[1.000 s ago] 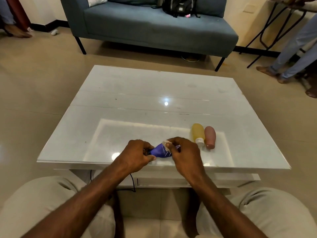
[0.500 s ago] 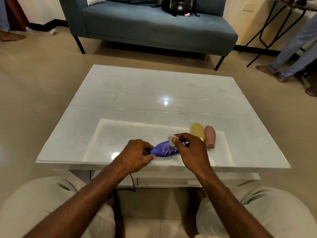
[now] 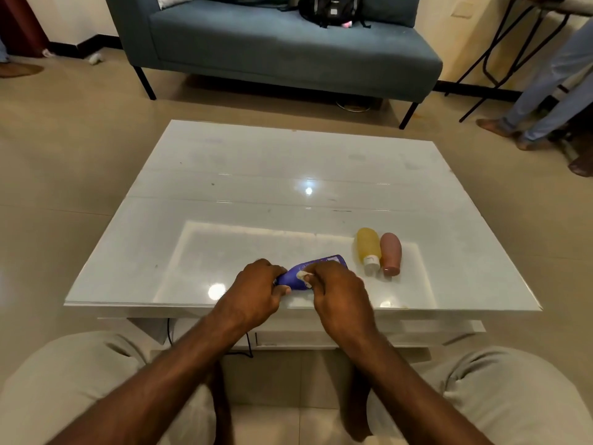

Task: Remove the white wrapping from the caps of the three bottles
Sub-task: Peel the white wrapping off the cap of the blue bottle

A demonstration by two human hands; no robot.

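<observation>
Your right hand [image 3: 340, 293] has come back beside your left hand [image 3: 256, 287], pinching a scrap of white wrapping [image 3: 303, 276] against the purple bottle [image 3: 321, 264], which the left hand grips over the near edge of the table [image 3: 224, 194]; peeling seems unfinished.

Two bottles [image 3: 369, 245], seemingly touching, lie right of the third bottle [image 3: 321, 263].

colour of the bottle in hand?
Purple bottle, gripped by the left hand; the right hand pinches white wrapping. Head view.
</observation>
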